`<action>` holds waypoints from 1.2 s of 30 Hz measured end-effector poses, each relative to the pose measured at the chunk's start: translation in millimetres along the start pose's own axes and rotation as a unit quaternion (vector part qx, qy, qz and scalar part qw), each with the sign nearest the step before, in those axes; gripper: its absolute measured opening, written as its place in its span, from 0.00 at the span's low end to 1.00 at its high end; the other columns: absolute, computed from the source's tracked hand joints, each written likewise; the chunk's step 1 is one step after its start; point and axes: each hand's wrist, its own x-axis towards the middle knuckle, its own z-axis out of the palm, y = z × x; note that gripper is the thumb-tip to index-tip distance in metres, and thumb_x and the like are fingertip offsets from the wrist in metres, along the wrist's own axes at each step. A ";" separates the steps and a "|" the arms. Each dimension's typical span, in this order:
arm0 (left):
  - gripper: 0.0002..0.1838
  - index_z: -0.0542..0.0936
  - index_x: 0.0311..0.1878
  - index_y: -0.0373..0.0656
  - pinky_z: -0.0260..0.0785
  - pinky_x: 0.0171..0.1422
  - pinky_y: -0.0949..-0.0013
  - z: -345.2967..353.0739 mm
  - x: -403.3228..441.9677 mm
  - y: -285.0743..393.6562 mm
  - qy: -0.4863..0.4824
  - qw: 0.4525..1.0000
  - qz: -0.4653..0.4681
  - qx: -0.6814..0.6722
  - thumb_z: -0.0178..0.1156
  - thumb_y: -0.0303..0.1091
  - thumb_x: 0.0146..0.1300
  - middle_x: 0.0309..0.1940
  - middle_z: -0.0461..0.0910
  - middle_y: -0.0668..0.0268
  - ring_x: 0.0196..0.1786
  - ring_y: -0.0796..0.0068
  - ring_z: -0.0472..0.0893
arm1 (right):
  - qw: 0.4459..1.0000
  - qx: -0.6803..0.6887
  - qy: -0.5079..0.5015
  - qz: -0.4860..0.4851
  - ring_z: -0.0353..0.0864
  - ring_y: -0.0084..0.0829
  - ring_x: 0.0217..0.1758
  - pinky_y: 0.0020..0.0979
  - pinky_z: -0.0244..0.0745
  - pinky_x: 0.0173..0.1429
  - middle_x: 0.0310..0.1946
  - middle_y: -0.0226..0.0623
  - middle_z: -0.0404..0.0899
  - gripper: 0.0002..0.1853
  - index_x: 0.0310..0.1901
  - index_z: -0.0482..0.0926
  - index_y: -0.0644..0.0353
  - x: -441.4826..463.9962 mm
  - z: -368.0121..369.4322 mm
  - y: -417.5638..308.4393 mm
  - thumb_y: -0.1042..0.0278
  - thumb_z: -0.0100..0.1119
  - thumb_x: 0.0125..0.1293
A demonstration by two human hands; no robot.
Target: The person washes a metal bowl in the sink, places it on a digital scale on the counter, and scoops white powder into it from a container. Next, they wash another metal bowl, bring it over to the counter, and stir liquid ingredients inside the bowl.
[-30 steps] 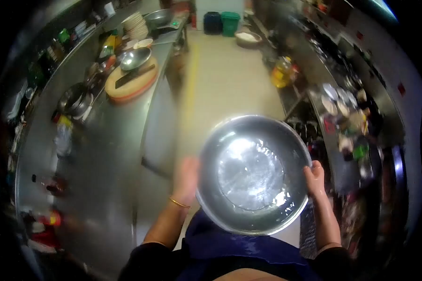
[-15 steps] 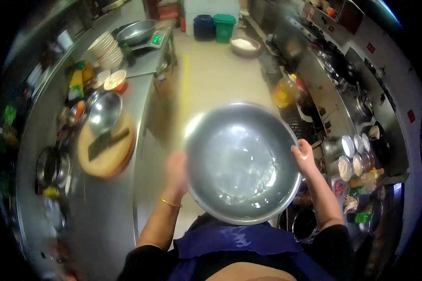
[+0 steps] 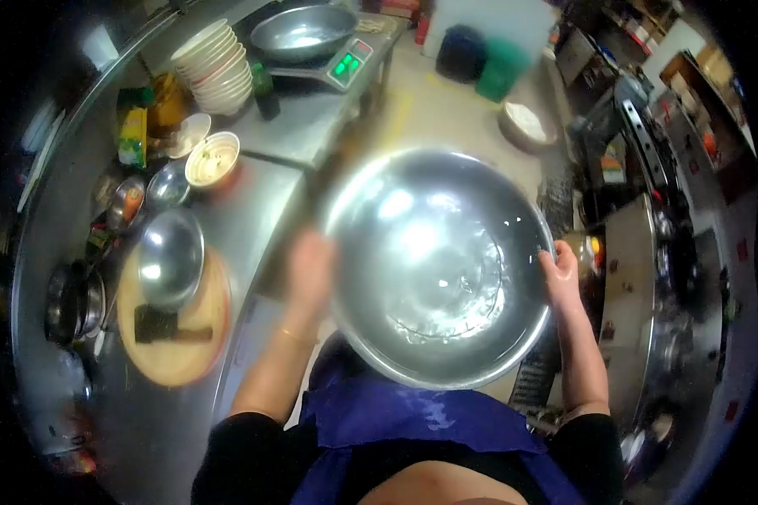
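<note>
A large round metal basin point(image 3: 429, 269) with clear water in it is held in front of my body, over the floor. My left hand point(image 3: 313, 268), blurred, grips its left rim, with a gold bangle on the wrist. On the right rim, my right hand point(image 3: 559, 268) is closed with the thumb over the edge; its other fingers are partly hidden. The basin hangs just above my blue apron point(image 3: 421, 417).
Left, a steel counter point(image 3: 160, 412) bears a round cutting board point(image 3: 173, 362) with a cleaver point(image 3: 156, 324) and metal bowl point(image 3: 172, 257). Beyond are stacked bowls point(image 3: 215, 71) and a scale point(image 3: 348, 65). A flour-filled bowl point(image 3: 526, 124) and green bin point(image 3: 503, 69) stand on the floor.
The view has shifted and tilted, and the left counter's scale and stacked bowls appear nearer. Both hands still hold the basin, which sits slightly higher in view.
</note>
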 end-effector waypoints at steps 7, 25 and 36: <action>0.07 0.70 0.34 0.43 0.71 0.37 0.76 40.2 179.5 4.8 0.038 0.999 -0.022 -0.020 0.50 0.31 0.70 0.30 0.76 0.68 0.31 0.81 0.74 | 0.992 -0.104 0.026 -0.062 0.70 0.21 0.31 0.25 0.68 0.37 0.28 0.29 0.73 0.08 0.38 0.74 0.63 178.7 39.8 -21.7 0.69 0.57 0.62; 0.05 0.71 0.39 0.43 0.73 0.42 0.74 129.0 432.1 79.9 0.115 0.963 0.033 -0.241 0.49 0.32 0.71 0.34 0.76 0.68 0.35 0.80 0.76 | 0.971 -0.072 -0.177 -0.146 0.73 0.21 0.31 0.23 0.70 0.38 0.29 0.29 0.75 0.07 0.41 0.74 0.63 598.6 110.7 -187.4 0.70 0.56 0.64; 0.15 0.68 0.47 0.35 0.69 0.55 0.69 116.5 498.8 128.7 0.115 0.944 0.139 -0.276 0.45 0.18 0.54 0.44 0.76 0.59 0.46 0.72 0.76 | 0.931 -0.075 -0.295 -0.202 0.70 0.17 0.30 0.22 0.67 0.36 0.28 0.25 0.72 0.04 0.36 0.72 0.60 737.7 210.5 -283.5 0.70 0.55 0.64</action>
